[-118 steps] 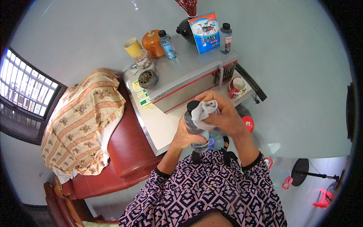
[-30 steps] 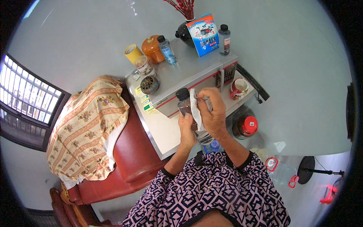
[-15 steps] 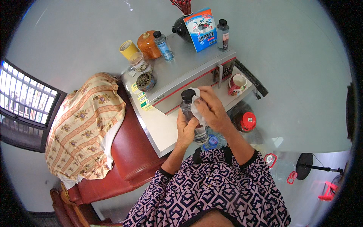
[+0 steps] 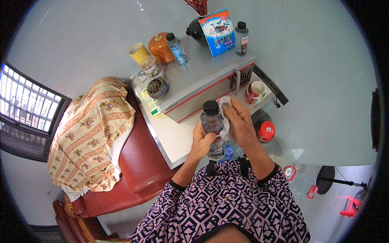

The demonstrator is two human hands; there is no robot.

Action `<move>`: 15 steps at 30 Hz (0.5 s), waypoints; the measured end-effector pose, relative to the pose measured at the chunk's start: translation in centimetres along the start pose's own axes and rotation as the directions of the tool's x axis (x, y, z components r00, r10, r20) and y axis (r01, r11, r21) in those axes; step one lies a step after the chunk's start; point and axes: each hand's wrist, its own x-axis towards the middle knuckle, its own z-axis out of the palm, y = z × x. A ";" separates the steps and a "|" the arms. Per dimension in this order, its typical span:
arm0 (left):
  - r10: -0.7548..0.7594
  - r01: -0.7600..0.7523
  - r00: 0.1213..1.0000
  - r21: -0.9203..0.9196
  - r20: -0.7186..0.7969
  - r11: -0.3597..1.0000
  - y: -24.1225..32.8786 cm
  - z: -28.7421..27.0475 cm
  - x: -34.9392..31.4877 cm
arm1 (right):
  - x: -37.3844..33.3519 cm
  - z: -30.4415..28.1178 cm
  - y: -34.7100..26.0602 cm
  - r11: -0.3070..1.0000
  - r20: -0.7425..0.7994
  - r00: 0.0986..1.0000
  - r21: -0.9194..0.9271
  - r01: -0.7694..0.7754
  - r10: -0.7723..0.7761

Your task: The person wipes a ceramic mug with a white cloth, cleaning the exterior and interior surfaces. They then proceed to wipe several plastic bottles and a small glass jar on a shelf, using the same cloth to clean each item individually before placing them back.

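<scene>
A clear bottle with a black cap (image 4: pixel 211 117) stands upright in front of me, gripped around its side by my left hand (image 4: pixel 201 142). My right hand (image 4: pixel 240 121) pinches a white cloth (image 4: pixel 225 115) beside the bottle's right side, just below the cap. The cloth hangs down along the bottle; whether it touches the bottle all the way is hard to make out. Beyond my hands is a grey microwave oven (image 4: pixel 202 98) with red trim. On its top stand two more capped bottles, one blue-labelled (image 4: pixel 177 49) and one at the right (image 4: pixel 241 39).
Also on the microwave are a blue packet (image 4: pixel 219 34), a black vase (image 4: pixel 197 31), an orange-brown pot (image 4: pixel 161 47) and a plastic tub (image 4: pixel 151 67). A red mug (image 4: pixel 255 91) stands right of it. A red-lidded jar (image 4: pixel 266 131) is lower right; a red sofa (image 4: pixel 142 170) is left.
Both hands have shifted slightly right and nearer with the bottle. My right hand and cloth have moved from the cap's edge to beside the bottle, a little apart from the cap.
</scene>
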 end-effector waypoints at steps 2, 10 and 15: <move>0.030 -0.037 0.994 0.073 0.105 0.997 0.0 -0.4 0.2 | 0.9 -0.5 -0.3 1.000 0.124 0.992 -0.027 -0.006 0.009; -0.182 0.192 0.911 0.010 0.370 0.981 -1.3 -1.7 0.0 | 3.3 -1.6 -1.2 0.964 0.593 0.787 0.062 -0.257 0.171; -0.182 0.208 0.948 -0.076 0.260 0.975 -1.4 -2.6 1.4 | 4.9 -1.7 -1.8 0.961 0.198 0.979 0.276 -0.015 -0.042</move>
